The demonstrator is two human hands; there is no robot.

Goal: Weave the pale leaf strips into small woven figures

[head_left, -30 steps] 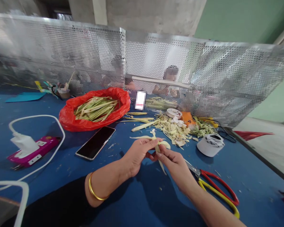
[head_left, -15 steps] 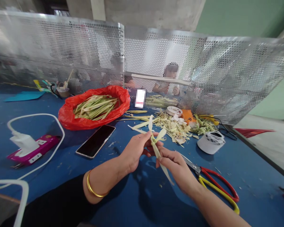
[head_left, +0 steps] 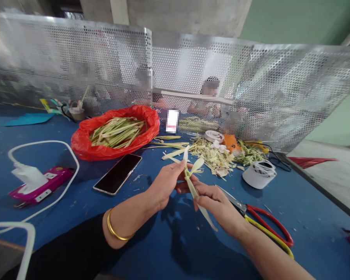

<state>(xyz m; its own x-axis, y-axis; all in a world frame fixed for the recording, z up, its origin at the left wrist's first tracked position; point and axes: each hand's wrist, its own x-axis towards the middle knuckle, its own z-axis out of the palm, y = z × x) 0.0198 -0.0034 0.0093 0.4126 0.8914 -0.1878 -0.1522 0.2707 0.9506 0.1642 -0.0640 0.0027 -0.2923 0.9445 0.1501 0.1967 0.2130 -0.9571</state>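
Between my hands is a pale green plant-leaf piece (head_left: 191, 186), with several short blades fanning out at the top and one long strip trailing down. My left hand (head_left: 169, 179) pinches it near the knot where the blades meet, thumb in front. Lower down, my right hand (head_left: 211, 198) grips the long strip between thumb and fingers; its tip sticks out below. Some fingertips are hidden behind the leaf. Scissors (head_left: 245, 208) with one red and one yellow handle lie on the table, partly behind my right hand and forearm.
A red plastic bag (head_left: 84, 146) of leaf strips and a phone (head_left: 118, 174) are to the left, with a purple power strip (head_left: 51, 182). Leaf scraps (head_left: 214, 157), a tape roll (head_left: 214, 136) and a white roll (head_left: 259, 175) lie ahead. A perforated metal screen (head_left: 189, 58) separates a person (head_left: 205, 107) opposite.
Both hands stay nearly in place, still holding the leaf piece. Its upper left blade has shifted slightly, and the lower tip has swung a little to the right.
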